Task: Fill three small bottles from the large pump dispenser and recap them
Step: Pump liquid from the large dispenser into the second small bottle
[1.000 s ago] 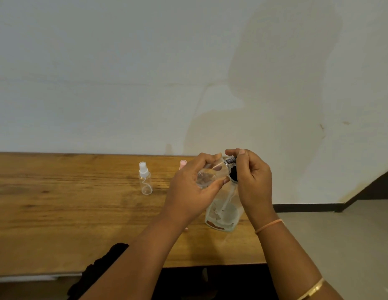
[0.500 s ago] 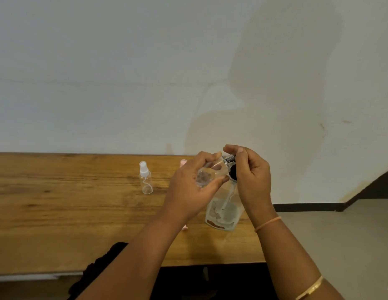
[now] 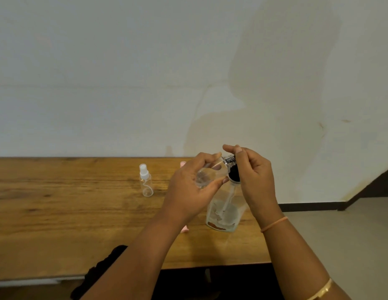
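Clear small bottle [image 3: 210,174], tilted, held in the left grip [image 3: 188,191] above the pump dispenser [image 3: 223,215]. The right grip [image 3: 255,178] clasps the dispenser's top.

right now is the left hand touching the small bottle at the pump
Touching. The head view shows the left hand gripping the small clear bottle, thumb and fingers curled round it, at the pump dispenser.

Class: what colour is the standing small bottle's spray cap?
White spray cap; head view shows it best.
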